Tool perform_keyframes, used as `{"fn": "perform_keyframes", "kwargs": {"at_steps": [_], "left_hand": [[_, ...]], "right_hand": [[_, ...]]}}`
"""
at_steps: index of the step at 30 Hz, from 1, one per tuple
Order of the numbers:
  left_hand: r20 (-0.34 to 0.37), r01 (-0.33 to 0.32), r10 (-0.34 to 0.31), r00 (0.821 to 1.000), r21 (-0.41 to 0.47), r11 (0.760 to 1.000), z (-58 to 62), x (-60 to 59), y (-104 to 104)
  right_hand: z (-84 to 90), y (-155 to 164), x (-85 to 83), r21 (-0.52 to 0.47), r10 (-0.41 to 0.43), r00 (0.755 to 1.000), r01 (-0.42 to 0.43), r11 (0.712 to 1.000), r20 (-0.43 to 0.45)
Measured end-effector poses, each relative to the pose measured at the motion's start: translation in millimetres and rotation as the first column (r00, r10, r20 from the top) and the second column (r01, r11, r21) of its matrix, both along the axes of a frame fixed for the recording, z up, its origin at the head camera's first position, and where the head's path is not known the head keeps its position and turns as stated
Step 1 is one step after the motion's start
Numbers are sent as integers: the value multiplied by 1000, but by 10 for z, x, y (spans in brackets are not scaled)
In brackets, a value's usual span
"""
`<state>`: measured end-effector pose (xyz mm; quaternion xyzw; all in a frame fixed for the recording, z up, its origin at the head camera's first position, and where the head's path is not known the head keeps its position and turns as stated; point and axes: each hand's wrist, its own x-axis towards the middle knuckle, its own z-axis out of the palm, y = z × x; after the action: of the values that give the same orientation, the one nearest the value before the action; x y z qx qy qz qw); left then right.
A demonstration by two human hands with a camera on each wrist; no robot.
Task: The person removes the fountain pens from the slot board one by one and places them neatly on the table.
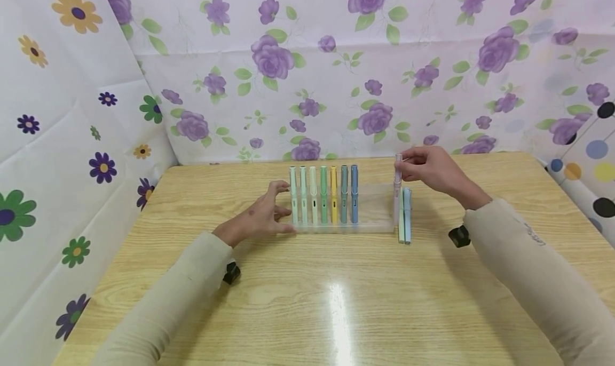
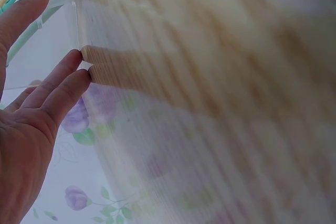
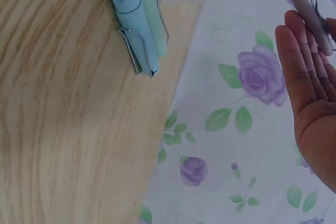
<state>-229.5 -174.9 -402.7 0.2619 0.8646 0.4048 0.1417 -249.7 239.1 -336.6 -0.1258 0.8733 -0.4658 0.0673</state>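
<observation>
A clear plastic pen holder [image 1: 375,208] stands mid-table with several pastel pens [image 1: 324,200] upright in its left half. My left hand [image 1: 282,208] rests at the holder's left end, its straight fingers [image 2: 63,80] touching the clear wall [image 2: 47,45]. At the holder's right end my right hand [image 1: 403,166] pinches the top of a pale pink pen [image 1: 397,182], which stands upright; the right wrist view shows that pink pen [image 3: 304,3] lying against my fingers [image 3: 302,61]. A pale green pen and a light blue pen [image 1: 405,216] lie side by side on the table just right of the holder.
The wooden table [image 1: 336,302] is boxed in by floral sheets at the back [image 1: 336,78] and left, and a dotted sheet at the right. The holder's right half holds no pens. Both loose pens [image 3: 137,19] point toward the table's far edge.
</observation>
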Motion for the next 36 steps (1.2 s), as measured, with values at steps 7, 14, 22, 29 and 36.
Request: {"fn": "perform_keyframes", "kwargs": {"at_steps": [7,14,22,29,36], "left_hand": [[10,-24,24,1000,-2,1000,5,-5,17],[3,-20,20,1000,2,1000,10,-3,20],[11,-16,16,1000,6,1000,3,-5,13],[-5,1,-1,1000,10,1000,2,-9,9],[-6,-5,5,1000,5,1000,-12,-7,6]], "right_hand": [[-23,112,32,-10,-6,1000,6,1000,30],[-88,204,53,18,-10,999,9,1000,38],[-121,275,101,36,-38,997,36,999,66],[-190,327,116,28,-55,994,52,998,94],[-264,363,112,42,-68,988,63,997,138]]}}
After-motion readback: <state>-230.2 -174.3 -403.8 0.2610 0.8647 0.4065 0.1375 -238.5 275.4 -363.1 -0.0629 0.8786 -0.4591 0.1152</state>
